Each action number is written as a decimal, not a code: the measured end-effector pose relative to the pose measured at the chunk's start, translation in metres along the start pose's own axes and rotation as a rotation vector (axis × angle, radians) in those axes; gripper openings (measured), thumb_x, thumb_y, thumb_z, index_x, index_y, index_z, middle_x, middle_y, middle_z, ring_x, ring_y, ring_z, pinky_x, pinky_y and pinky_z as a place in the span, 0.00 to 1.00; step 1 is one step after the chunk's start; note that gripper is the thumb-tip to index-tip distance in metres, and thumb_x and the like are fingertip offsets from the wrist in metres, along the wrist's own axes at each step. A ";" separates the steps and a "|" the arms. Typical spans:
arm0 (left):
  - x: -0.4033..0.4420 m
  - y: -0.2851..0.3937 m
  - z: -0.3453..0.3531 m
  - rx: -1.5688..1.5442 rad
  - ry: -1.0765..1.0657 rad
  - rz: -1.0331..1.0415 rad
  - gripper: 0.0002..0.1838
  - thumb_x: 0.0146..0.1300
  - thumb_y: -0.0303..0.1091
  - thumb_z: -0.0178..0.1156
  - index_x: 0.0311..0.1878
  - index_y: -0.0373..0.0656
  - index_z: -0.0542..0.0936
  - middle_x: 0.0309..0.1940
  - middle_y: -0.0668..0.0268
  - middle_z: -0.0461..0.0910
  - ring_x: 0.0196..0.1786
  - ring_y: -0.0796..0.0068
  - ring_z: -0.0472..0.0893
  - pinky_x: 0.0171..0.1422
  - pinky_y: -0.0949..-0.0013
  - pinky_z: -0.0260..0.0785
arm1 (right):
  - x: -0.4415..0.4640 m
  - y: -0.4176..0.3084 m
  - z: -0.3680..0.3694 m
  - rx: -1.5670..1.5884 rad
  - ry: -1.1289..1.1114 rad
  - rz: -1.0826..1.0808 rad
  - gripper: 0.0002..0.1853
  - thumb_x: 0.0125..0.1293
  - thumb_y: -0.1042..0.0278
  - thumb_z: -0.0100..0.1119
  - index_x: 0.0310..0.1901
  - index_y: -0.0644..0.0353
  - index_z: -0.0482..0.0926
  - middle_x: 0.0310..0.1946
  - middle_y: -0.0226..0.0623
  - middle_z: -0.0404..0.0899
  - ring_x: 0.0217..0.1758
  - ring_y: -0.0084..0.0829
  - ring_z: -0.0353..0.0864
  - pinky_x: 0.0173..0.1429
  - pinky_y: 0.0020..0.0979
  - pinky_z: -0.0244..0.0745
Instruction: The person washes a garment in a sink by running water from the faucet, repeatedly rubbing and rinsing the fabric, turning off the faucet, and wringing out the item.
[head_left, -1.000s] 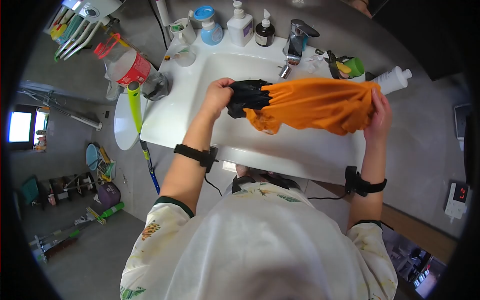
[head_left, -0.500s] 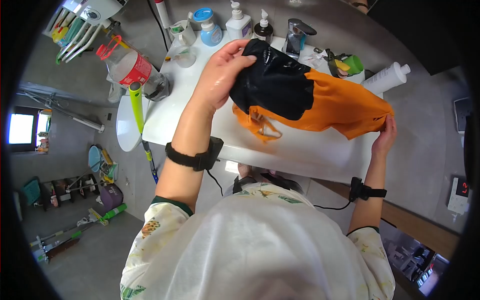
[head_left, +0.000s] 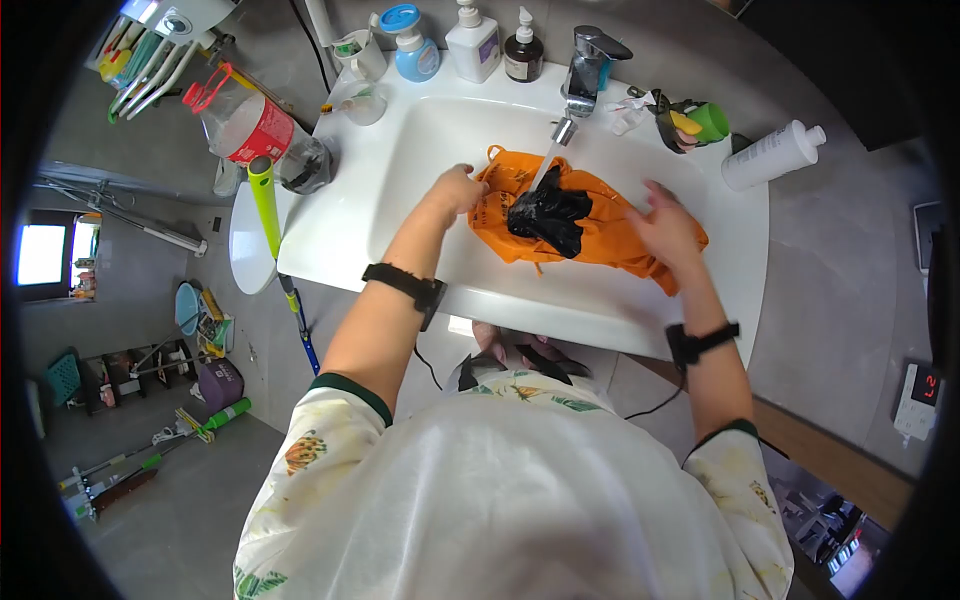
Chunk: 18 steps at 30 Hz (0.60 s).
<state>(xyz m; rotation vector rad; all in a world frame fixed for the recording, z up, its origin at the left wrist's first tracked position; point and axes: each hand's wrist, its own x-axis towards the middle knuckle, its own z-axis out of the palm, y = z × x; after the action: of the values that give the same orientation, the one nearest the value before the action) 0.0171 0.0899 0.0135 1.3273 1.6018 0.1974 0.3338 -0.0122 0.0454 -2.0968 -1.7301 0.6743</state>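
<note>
Hands flank a wet spread of fabric at a running tap: the orange cloth [head_left: 606,232] lies in the sink [head_left: 560,308], directly between a person's two hands, a crumpled black patch [head_left: 550,213] on top near its middle. Its long axis runs crosswise, slanting so that the right end sits closer to the body and the left end closer to the back wall. The left hand [head_left: 460,190] is at the left end, fingers bent at the edge (whether they pinch the fabric, the view does not tell). The right hand [head_left: 668,230], fingers spread and grasping nothing, is over the right part, short of the far tip; contact there is also unclear. In view, the right hand overlaps the cloth more, making it the nearer of the two. From the faucet [head_left: 585,72], behind the cloth, water falls onto the black patch, left of the right hand.
</note>
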 end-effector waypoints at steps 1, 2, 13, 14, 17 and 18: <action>0.011 -0.010 0.015 -0.039 0.046 -0.070 0.36 0.60 0.37 0.62 0.70 0.37 0.63 0.63 0.45 0.70 0.66 0.49 0.70 0.64 0.52 0.65 | 0.018 -0.002 0.029 -0.083 0.039 -0.170 0.41 0.56 0.54 0.68 0.68 0.59 0.62 0.59 0.54 0.72 0.62 0.48 0.72 0.66 0.42 0.67; 0.013 -0.015 0.029 -0.141 0.096 -0.152 0.36 0.60 0.38 0.62 0.70 0.39 0.63 0.64 0.46 0.69 0.64 0.50 0.70 0.64 0.51 0.65 | 0.029 -0.016 0.048 -0.092 0.021 -0.240 0.47 0.52 0.55 0.72 0.70 0.59 0.58 0.60 0.53 0.71 0.64 0.47 0.70 0.68 0.41 0.66; 0.024 -0.050 0.058 -1.363 0.052 -0.419 0.04 0.67 0.30 0.54 0.39 0.42 0.76 0.31 0.65 0.80 0.28 0.74 0.77 0.30 0.67 0.71 | 0.012 -0.015 0.057 0.122 -0.337 -0.222 0.23 0.56 0.63 0.62 0.53 0.62 0.74 0.39 0.54 0.82 0.43 0.51 0.82 0.48 0.43 0.77; 0.022 -0.052 0.045 -1.257 0.098 -0.267 0.04 0.67 0.30 0.55 0.40 0.41 0.77 0.32 0.65 0.81 0.29 0.74 0.78 0.31 0.68 0.72 | 0.011 -0.001 0.036 0.222 -0.289 -0.192 0.25 0.56 0.63 0.63 0.54 0.64 0.73 0.37 0.53 0.82 0.43 0.48 0.83 0.47 0.39 0.77; -0.023 -0.017 0.005 -1.134 0.134 0.008 0.06 0.66 0.32 0.58 0.42 0.41 0.77 0.32 0.66 0.80 0.31 0.76 0.78 0.34 0.72 0.71 | -0.003 0.009 -0.024 0.554 -0.221 0.004 0.19 0.65 0.74 0.59 0.56 0.70 0.72 0.46 0.37 0.80 0.44 0.22 0.78 0.50 0.26 0.77; -0.042 -0.002 -0.006 -0.898 0.085 0.148 0.09 0.65 0.35 0.60 0.43 0.41 0.77 0.33 0.67 0.80 0.32 0.77 0.78 0.35 0.73 0.71 | -0.009 0.012 -0.036 0.526 -0.177 -0.011 0.21 0.63 0.71 0.61 0.57 0.70 0.72 0.44 0.38 0.80 0.42 0.25 0.79 0.50 0.27 0.77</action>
<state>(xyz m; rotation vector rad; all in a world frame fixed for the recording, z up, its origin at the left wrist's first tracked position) 0.0069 0.0577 0.0393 0.7238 1.2259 0.9497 0.3629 -0.0222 0.0703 -1.7005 -1.4393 1.1926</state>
